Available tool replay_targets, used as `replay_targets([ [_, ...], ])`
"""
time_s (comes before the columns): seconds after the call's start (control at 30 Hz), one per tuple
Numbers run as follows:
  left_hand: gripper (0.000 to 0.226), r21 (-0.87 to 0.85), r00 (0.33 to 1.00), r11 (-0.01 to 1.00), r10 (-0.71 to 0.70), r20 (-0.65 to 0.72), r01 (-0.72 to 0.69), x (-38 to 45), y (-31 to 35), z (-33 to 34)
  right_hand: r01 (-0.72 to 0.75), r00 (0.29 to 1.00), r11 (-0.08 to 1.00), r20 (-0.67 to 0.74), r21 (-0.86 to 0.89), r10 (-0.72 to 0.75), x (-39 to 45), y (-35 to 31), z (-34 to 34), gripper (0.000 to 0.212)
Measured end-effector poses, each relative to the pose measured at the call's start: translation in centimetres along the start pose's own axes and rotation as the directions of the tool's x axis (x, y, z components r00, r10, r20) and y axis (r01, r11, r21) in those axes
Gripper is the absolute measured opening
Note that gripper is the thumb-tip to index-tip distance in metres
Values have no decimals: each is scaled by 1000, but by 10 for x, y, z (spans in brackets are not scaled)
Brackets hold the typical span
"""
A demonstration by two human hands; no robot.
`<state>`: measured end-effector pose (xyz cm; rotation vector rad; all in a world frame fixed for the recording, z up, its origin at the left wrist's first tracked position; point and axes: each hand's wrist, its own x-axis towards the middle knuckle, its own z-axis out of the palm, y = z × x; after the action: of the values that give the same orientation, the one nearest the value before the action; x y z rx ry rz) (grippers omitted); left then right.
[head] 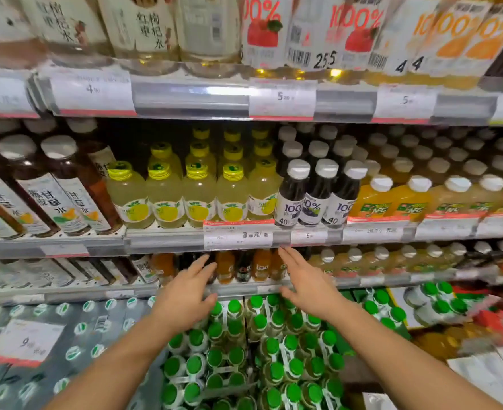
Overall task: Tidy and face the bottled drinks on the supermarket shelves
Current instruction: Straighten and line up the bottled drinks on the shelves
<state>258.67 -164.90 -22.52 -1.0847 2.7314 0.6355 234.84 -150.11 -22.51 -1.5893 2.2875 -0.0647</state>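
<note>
Left hand (185, 294), right hand (306, 287) reached, fingers straight, holding nothing, toward bottles (244, 266) at shelf (238, 288) front edge; bottles likely rigid, slick, best gripped mid-body.

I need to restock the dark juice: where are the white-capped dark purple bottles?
In the head view, the white-capped dark purple bottles stand on the middle shelf, right of centre, between the yellow-capped pale yellow bottles and the white-capped orange juice bottles.

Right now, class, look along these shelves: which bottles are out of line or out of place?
On the orange bottles' shelf, one dark bottle stands among them, right where both open hands reach, left hand and right hand. In the yellow-capped bottles' front row, the rightmost place is set back.
</note>
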Motion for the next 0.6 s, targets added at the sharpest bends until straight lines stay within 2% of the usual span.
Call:
replay_targets([
  [0.13,73,-15,988,1000,4,-152,-6,36,-22,30,-11,993,991,-121,-132,-5,42,-1,36,73],
  [0.27,74,11,969,1000,4,-248,-1,66,-39,49,-64,983,985,-180,-159,35,72,3,62,61],
  [0.47,58,-4,948,1000,2,-319,-3,89,-47,69,-93,953,989,-297,-117,54,94,9,97,54],
  [0.6,42,-39,915,998,-67,-397,56,97,-50,70,-11,863,1000,-505,0,9,101,15,117,50],
])
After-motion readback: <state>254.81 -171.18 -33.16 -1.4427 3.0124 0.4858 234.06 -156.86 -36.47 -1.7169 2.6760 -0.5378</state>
